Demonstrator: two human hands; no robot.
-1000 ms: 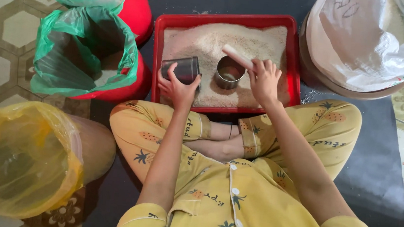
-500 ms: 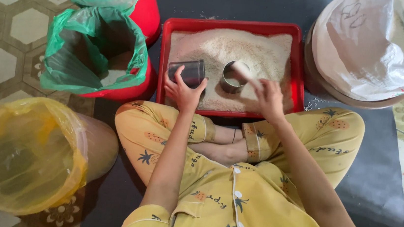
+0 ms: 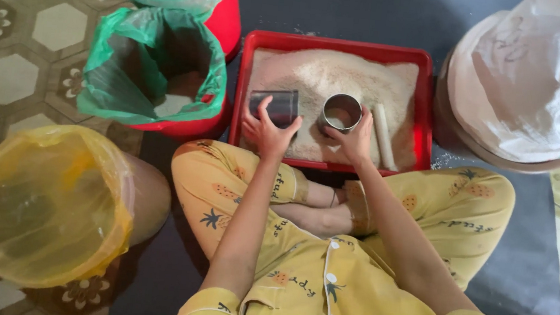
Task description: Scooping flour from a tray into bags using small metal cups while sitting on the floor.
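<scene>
Left hand [image 3: 266, 127] grips a dark, smooth cylindrical cup [image 3: 278, 106], tipped on its side over the rice. Right hand [image 3: 353, 138] closed round an upright metal can [image 3: 341, 112], part-filled with grain. Red plastic tray [image 3: 335, 45] heaped with pale, granular rice [image 3: 329, 76]; much unscooped. Pale rod [image 3: 383, 134] lies right.

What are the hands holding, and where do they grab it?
The left hand grips a dark metal can around its side, tipped over the rice. The right hand holds a shiny metal cup by its near side, standing upright in the red tray.
</scene>
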